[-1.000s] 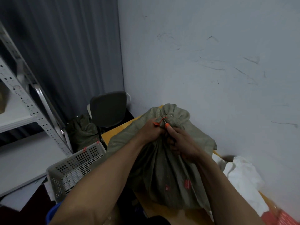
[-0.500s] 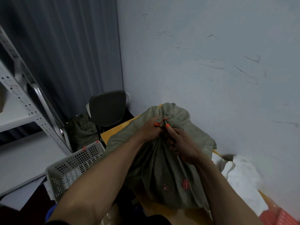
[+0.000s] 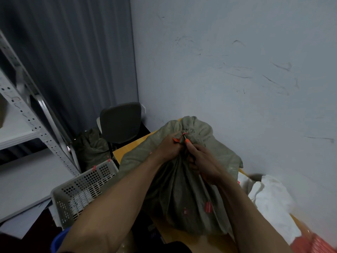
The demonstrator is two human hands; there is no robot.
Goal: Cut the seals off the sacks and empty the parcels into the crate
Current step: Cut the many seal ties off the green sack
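Note:
A full grey-green sack [image 3: 184, 194] stands on a yellow table [image 3: 131, 145] against the wall, its neck gathered at the top. My left hand [image 3: 167, 148] pinches the neck and an orange seal [image 3: 176, 140] there. My right hand [image 3: 206, 165] grips a small cutting tool with an orange tip [image 3: 187, 141], its point at the seal. A grey perforated plastic crate [image 3: 82, 190] sits low at the left of the table. The parcels are hidden inside the sack.
A second dark sack [image 3: 91, 148] lies on the floor by a dark chair [image 3: 120, 122]. A white metal shelf rack [image 3: 27, 114] stands at left. White sacking [image 3: 273, 199] and a red object [image 3: 313, 243] lie on the table at right. The wall is close behind.
The hands stay at the sack's neck with almost no shift; the tool tip remains at the seal. The view has drifted only slightly.

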